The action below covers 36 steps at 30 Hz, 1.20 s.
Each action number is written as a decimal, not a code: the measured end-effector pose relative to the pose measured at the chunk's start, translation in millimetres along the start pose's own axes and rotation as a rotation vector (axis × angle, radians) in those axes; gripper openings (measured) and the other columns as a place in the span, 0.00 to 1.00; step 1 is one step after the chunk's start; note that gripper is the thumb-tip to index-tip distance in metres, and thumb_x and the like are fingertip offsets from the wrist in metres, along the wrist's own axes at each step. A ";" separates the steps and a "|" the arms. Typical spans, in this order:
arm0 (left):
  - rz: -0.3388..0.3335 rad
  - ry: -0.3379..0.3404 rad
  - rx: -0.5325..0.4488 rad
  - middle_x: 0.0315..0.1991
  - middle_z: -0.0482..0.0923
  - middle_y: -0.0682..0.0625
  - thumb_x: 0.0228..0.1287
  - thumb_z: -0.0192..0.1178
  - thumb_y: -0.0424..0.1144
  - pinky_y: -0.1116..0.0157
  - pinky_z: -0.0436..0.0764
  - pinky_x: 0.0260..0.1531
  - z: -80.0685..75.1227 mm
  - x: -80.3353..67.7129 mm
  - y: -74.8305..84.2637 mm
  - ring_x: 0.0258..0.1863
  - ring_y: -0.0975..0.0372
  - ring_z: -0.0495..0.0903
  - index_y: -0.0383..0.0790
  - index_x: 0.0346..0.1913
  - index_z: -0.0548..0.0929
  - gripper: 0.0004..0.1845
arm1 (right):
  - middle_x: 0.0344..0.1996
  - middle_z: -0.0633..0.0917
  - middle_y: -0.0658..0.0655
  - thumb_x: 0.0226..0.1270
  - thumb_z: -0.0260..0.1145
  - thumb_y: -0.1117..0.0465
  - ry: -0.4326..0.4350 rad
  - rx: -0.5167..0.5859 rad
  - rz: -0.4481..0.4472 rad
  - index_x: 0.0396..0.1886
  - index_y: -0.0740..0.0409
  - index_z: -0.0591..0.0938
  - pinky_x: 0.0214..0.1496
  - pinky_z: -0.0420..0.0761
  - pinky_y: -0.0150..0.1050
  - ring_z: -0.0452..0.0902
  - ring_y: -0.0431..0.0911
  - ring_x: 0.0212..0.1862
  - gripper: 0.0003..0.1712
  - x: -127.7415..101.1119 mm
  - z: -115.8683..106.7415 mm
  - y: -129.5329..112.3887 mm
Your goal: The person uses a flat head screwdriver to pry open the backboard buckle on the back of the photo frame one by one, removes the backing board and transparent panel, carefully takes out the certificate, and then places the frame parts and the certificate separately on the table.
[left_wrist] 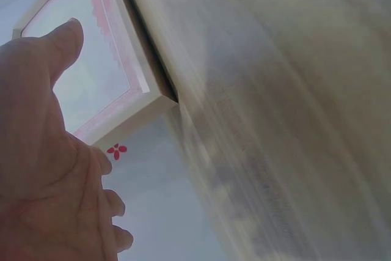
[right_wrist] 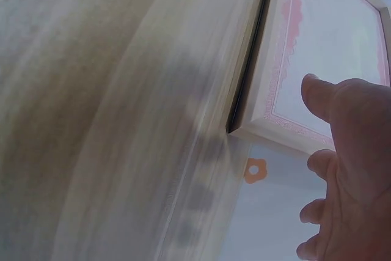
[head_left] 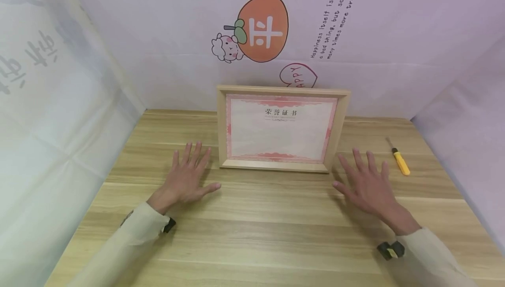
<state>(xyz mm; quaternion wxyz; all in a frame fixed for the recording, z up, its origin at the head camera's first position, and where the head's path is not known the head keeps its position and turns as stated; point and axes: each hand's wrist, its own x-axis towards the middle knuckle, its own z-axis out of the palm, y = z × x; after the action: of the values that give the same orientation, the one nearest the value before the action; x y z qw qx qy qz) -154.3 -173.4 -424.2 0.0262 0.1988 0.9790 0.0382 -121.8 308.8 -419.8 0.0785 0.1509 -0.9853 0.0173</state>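
Observation:
A light wooden picture frame (head_left: 276, 166) stands upright at the back of the table, leaning slightly backward, with a pink-bordered certificate (head_left: 280, 136) inside it. To its left, my left hand (head_left: 185, 179) is spread palm down with straight fingers and holds nothing. My right hand (head_left: 367, 186) is spread likewise at the frame's right side, also holding nothing. Both wrist views show the hands a little above the table, apart from the frame. A screwdriver (head_left: 401, 161) with a yellow and black handle lies to the right of my right hand.
The wood-grain table (head_left: 252, 234) reaches back to a printed cloth wall (head_left: 177, 37) just behind the frame. White sheeting (head_left: 47, 125) hangs along the left side, and another sheet (head_left: 465, 103) closes off the right.

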 end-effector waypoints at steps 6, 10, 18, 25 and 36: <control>0.002 0.001 -0.023 0.79 0.34 0.35 0.59 0.51 0.74 0.29 0.41 0.71 -1.7 6.3 -1.6 0.78 0.38 0.35 0.39 0.79 0.44 0.57 | 0.74 0.57 0.74 0.70 0.56 0.37 -0.005 0.049 0.013 0.77 0.57 0.58 0.64 0.48 0.83 0.50 0.73 0.73 0.45 6.1 1.4 1.7; 0.000 0.003 -0.041 0.79 0.36 0.34 0.59 0.52 0.73 0.29 0.43 0.71 -2.1 11.3 -2.4 0.77 0.37 0.37 0.38 0.79 0.44 0.58 | 0.74 0.56 0.75 0.71 0.55 0.37 -0.027 0.096 0.030 0.77 0.62 0.55 0.65 0.47 0.82 0.49 0.73 0.74 0.47 12.4 2.7 4.7; -0.011 -0.022 -0.072 0.79 0.34 0.35 0.60 0.51 0.73 0.31 0.44 0.72 -1.2 20.6 -3.7 0.77 0.38 0.35 0.37 0.79 0.40 0.59 | 0.76 0.53 0.73 0.72 0.52 0.36 -0.064 0.165 0.055 0.78 0.64 0.50 0.67 0.45 0.80 0.49 0.72 0.74 0.50 22.9 4.4 7.3; -0.007 -0.008 -0.106 0.79 0.35 0.36 0.61 0.52 0.71 0.33 0.45 0.73 -2.9 29.6 -4.0 0.78 0.38 0.38 0.36 0.79 0.39 0.58 | 0.76 0.51 0.72 0.72 0.53 0.36 -0.096 0.195 0.088 0.78 0.65 0.48 0.69 0.45 0.78 0.47 0.72 0.75 0.51 30.8 4.1 6.1; 0.013 0.107 -0.203 0.78 0.48 0.33 0.62 0.53 0.70 0.44 0.55 0.76 -10.0 50.9 -3.0 0.76 0.41 0.52 0.30 0.77 0.44 0.58 | 0.73 0.57 0.75 0.72 0.56 0.40 -0.047 0.274 0.080 0.77 0.70 0.50 0.71 0.54 0.73 0.52 0.71 0.73 0.50 50.2 3.5 5.8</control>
<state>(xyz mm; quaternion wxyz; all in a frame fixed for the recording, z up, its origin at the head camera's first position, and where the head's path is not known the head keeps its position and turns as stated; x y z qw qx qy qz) -202.9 -156.8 -416.3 -0.0063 0.1993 0.9687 0.1478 -171.4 299.3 -415.3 0.0335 0.1212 -0.9804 0.1515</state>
